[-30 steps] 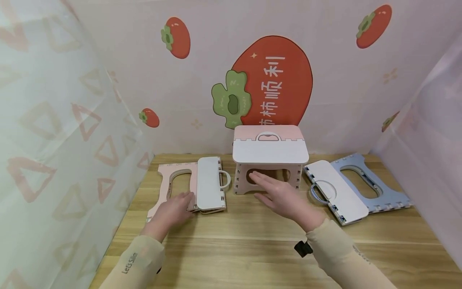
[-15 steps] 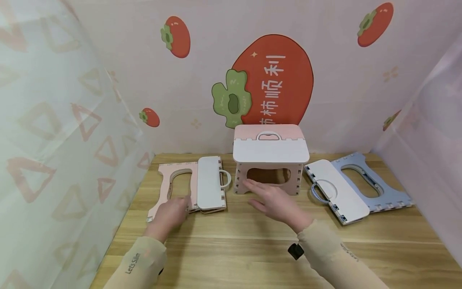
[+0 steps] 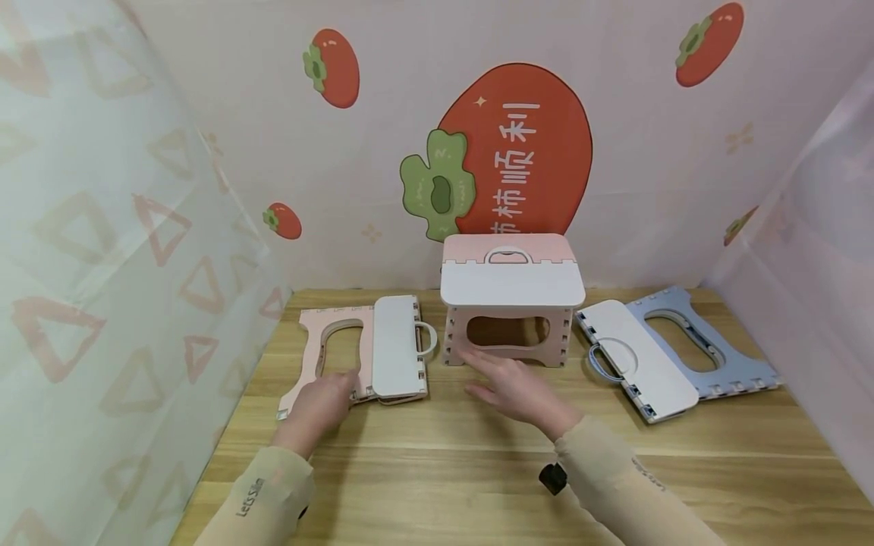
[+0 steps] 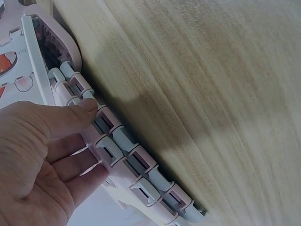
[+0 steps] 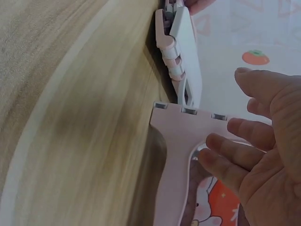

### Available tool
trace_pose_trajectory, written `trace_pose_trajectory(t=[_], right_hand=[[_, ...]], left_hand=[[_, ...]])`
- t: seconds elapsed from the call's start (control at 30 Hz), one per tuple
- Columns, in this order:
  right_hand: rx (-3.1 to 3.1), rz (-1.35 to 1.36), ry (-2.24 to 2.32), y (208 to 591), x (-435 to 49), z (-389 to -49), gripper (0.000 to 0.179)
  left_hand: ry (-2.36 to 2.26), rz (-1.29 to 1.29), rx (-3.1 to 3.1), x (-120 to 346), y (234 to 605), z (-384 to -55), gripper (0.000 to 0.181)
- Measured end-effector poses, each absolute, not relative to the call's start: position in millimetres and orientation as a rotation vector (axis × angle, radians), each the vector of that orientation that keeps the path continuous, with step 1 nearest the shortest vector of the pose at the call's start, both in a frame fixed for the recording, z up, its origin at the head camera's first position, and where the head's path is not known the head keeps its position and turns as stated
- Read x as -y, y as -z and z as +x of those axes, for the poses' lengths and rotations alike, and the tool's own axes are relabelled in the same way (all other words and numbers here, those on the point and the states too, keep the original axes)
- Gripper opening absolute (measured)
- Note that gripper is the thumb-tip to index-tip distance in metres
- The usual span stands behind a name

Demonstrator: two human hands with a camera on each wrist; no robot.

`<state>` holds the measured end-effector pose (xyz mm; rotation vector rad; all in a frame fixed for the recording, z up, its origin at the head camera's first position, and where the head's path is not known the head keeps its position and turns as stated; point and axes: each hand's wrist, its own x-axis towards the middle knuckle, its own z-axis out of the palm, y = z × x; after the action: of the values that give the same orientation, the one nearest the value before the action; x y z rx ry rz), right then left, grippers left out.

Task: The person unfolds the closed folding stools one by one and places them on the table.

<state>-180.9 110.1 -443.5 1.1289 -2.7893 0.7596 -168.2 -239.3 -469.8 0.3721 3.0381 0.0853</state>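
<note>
A folded pink-and-white folding stool (image 3: 397,345) lies flat on the table at the left. My left hand (image 3: 318,406) grips its near hinged edge. In the left wrist view the thumb (image 4: 70,120) lies over that edge, with the fingers curled on the other side. A second pink-and-white stool (image 3: 512,287) stands unfolded at the middle back, its handle on top. My right hand (image 3: 519,387) hovers in front of its lower left leg, fingers extended and holding nothing. In the right wrist view the fingers (image 5: 235,150) overlap the standing stool's leg panel (image 5: 169,150).
A folded blue-and-white stool (image 3: 703,345) lies at an angle on the right, its white top (image 3: 638,360) toward the standing stool. Behind the wooden table (image 3: 437,485) hangs a pale backdrop (image 3: 382,167) with persimmon prints. Light curtains (image 3: 123,250) close in both sides.
My right hand has moved left and slightly down, away from the standing stool's opening. The left hand shifts only slightly at the folded pink stool, which stays where it was.
</note>
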Motion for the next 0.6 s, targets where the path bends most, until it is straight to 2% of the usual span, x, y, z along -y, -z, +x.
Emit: trace_pose_trajectory(t=[0.17, 0.37, 0.6], right_hand=[[2.881, 1.075, -0.852, 448.6, -104.6, -182.2, 0.062], [2.987, 0.975, -1.006, 455.1, -99.3, -184.1, 0.067], [3.010, 0.875, -1.259, 467.0, -97.8, -187.8, 0.066]], left_hand=[[-0.074, 0.378, -3.018, 241.6, 469.3, -165.3, 0.017], [-0.081, 0.393, -3.007, 244.3, 469.4, -159.2, 0.028], [-0.114, 0.455, -3.028, 247.2, 471.6, -149.9, 0.021]])
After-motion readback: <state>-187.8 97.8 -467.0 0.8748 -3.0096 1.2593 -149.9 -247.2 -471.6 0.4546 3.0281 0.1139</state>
